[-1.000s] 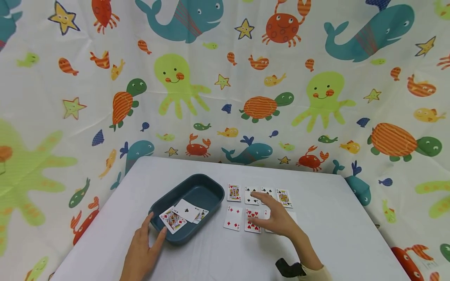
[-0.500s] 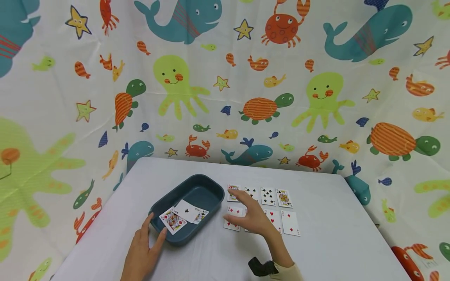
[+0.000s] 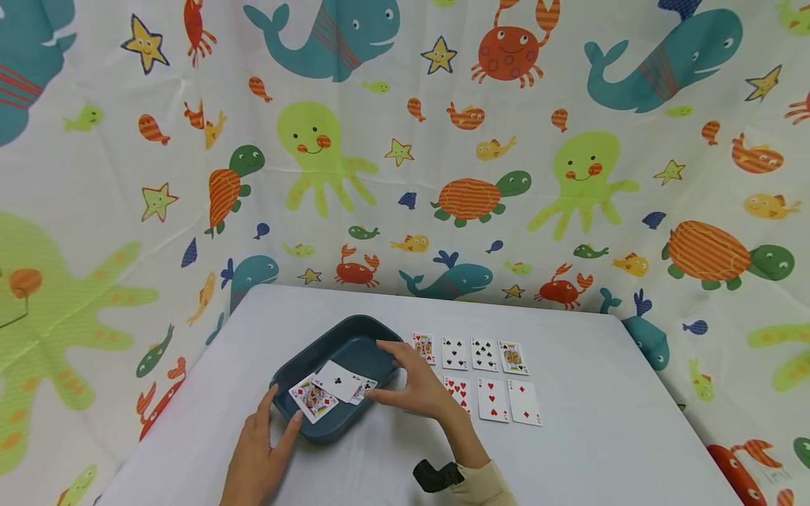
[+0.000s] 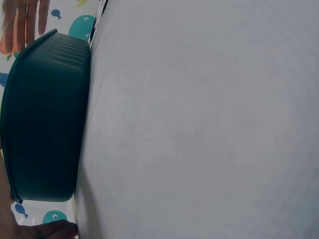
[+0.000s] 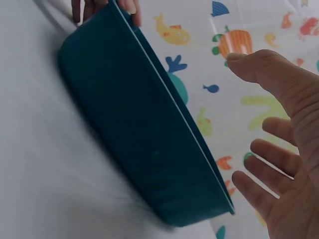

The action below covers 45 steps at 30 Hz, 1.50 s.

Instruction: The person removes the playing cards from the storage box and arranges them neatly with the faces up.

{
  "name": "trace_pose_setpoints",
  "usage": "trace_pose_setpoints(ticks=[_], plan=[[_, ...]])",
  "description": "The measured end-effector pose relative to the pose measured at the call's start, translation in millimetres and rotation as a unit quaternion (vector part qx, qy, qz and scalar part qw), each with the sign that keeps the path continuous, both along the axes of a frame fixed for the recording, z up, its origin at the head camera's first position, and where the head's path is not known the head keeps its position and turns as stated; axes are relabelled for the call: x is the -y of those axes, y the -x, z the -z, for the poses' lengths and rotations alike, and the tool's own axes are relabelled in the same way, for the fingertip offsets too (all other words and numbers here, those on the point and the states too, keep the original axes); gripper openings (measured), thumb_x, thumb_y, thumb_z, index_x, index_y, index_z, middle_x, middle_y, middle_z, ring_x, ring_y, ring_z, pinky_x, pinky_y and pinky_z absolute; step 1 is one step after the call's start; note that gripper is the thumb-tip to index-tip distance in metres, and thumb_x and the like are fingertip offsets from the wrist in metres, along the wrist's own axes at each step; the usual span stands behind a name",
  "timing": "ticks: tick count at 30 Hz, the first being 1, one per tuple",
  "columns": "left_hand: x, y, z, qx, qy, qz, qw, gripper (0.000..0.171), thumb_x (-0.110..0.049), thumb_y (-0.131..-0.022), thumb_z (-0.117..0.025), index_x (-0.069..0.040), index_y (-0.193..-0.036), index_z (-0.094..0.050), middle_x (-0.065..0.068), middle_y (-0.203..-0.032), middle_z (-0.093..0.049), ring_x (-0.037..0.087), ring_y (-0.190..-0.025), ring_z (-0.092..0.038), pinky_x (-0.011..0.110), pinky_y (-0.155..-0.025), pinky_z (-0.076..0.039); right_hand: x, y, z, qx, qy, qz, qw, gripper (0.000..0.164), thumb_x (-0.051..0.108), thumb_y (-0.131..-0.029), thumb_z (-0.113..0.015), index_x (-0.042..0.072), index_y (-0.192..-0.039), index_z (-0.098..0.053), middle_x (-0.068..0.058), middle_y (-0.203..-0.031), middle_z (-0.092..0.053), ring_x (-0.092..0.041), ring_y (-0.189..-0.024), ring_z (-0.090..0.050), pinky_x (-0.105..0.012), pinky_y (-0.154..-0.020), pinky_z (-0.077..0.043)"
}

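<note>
The right hand (image 3: pixel 414 383) is held at the right side of a dark teal, rectangular tray with rounded corners (image 3: pixel 363 357), its thumb and fingers spread apart; no thing is seen between them. Whether the rim is touched by it cannot be told. The left hand (image 3: pixel 259 450) is placed at the near left end of the tray, with thumb and fingers spread around the corner and rested at the rim.

The tray is set on the left part of the table covered with white cloth (image 3: pixel 601 393). Inside it, a face card with red diamonds (image 3: pixel 313 398), a white card with black clubs (image 3: pixel 338 381) and a third card, partly covered (image 3: pixel 363 391), are laid overlapping.

To the right of the tray, a far row of four white playing cards (image 3: pixel 484 355) is laid face up. In a near row, three white playing cards with red signs (image 3: pixel 493 400) can be seen, the leftmost being partly hidden by the right arm. Behind the table, a white fabric printed with sea animals (image 3: pixel 373 211) is hung.
</note>
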State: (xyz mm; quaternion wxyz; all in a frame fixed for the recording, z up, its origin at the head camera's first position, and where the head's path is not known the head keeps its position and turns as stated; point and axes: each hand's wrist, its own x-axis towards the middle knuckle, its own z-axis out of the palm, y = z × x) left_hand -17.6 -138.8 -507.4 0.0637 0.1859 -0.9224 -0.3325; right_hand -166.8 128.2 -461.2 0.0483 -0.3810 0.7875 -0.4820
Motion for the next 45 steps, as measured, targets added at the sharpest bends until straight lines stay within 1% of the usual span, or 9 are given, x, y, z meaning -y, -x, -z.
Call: trace_pose_setpoints(ticks=[5,8,13,15,19,26,30,37,45], plan=[[0,0.9,-1.2,0.005,-0.001,-0.001,1.0,0.082,-0.062,-0.102,-0.047,-0.017,-0.163,-0.016,0.039,-0.144,-0.041,0.058,-0.132,-0.045,0.07,-0.105,-0.038,13,3.0,-0.1,-0.006,-0.019,-0.014,1.0,0.081,0.037,-0.085,-0.084,0.021,-0.154,-0.044,-0.001,-0.154,-0.046,-0.026,-0.131,-0.054,-0.044,-0.107,-0.049],[-1,0.9,-1.7,0.004,-0.002,-0.002,1.0,0.082,-0.062,-0.102,-0.047,-0.017,-0.163,-0.016,0.039,-0.144,-0.042,0.058,-0.131,-0.046,0.07,-0.105,-0.039,21,6.3,0.4,-0.007,-0.024,-0.03,0.999,0.083,0.035,-0.085,-0.085,0.019,-0.154,-0.044,-0.003,-0.154,-0.046,-0.028,-0.136,-0.05,-0.045,-0.11,-0.047],[-1,0.7,0.0,0.0,-0.003,-0.005,1.0,0.081,-0.06,-0.102,-0.049,-0.017,-0.162,-0.017,0.039,-0.144,-0.042,0.058,-0.131,-0.046,0.07,-0.104,-0.039,36,13.2,3.0,-0.013,-0.074,-0.044,0.996,0.085,0.034,-0.083,-0.087,0.019,-0.155,-0.044,-0.002,-0.155,-0.045,-0.021,-0.142,-0.044,-0.044,-0.115,-0.041],[-1,0.9,1.2,0.001,-0.002,-0.006,1.0,0.081,-0.06,-0.102,-0.049,-0.016,-0.162,-0.017,0.039,-0.144,-0.043,0.058,-0.131,-0.046,0.07,-0.104,-0.039,41,15.7,4.2,-0.017,-0.101,-0.051,0.993,0.086,0.034,-0.082,-0.087,0.019,-0.155,-0.044,-0.002,-0.155,-0.045,-0.018,-0.142,-0.042,-0.043,-0.116,-0.04],[-1,2.0,1.7,0.016,-0.002,-0.007,0.9999,0.083,-0.062,-0.102,-0.048,-0.015,-0.163,-0.017,0.039,-0.145,-0.042,0.058,-0.131,-0.046,0.07,-0.105,-0.039,51,21.0,5.6,-0.024,-0.144,-0.068,0.987,0.087,0.031,-0.082,-0.088,0.015,-0.155,-0.044,-0.004,-0.155,-0.045,-0.019,-0.143,-0.041,-0.041,-0.116,-0.039],[-1,1.5,2.9,0.016,0.002,-0.016,0.9997,0.084,-0.063,-0.101,-0.049,-0.014,-0.162,-0.019,0.039,-0.143,-0.043,0.057,-0.129,-0.048,0.07,-0.102,-0.041,64,27.7,1.8,-0.029,-0.202,-0.081,0.976,0.086,0.028,-0.08,-0.089,0.014,-0.154,-0.046,-0.007,-0.154,-0.045,-0.021,-0.143,-0.041,-0.039,-0.115,-0.04],[-1,2.5,2.9,0.024,0.0,-0.019,0.9995,0.085,-0.064,-0.101,-0.048,-0.014,-0.162,-0.019,0.039,-0.143,-0.042,0.057,-0.129,-0.048,0.069,-0.103,-0.041,70,29.8,0.7,-0.02,-0.227,-0.083,0.97,0.083,0.028,-0.08,-0.089,0.016,-0.151,-0.049,-0.006,-0.154,-0.045,-0.019,-0.143,-0.041,-0.037,-0.115,-0.039],[-1,2.8,0.5,0.023,-0.005,-0.014,0.9996,0.084,-0.064,-0.101,-0.048,-0.015,-0.162,-0.018,0.039,-0.144,-0.041,0.057,-0.129,-0.047,0.07,-0.103,-0.041,78,33.2,1.1,-0.012,-0.256,-0.084,0.963,0.081,0.03,-0.08,-0.089,0.019,-0.15,-0.049,-0.003,-0.153,-0.045,-0.017,-0.143,-0.04,-0.036,-0.114,-0.04],[-2,1.5,-1.3,0.012,-0.002,-0.016,0.9998,0.082,-0.062,-0.101,-0.05,-0.014,-0.162,-0.02,0.039,-0.142,-0.043,0.056,-0.128,-0.049,0.07,-0.101,-0.042,85,38.6,1.7,-0.021,-0.286,-0.106,0.952,0.094,0.028,-0.079,-0.091,0.017,-0.156,-0.04,-0.004,-0.157,-0.042,-0.021,-0.147,-0.036,-0.035,-0.116,-0.038]])
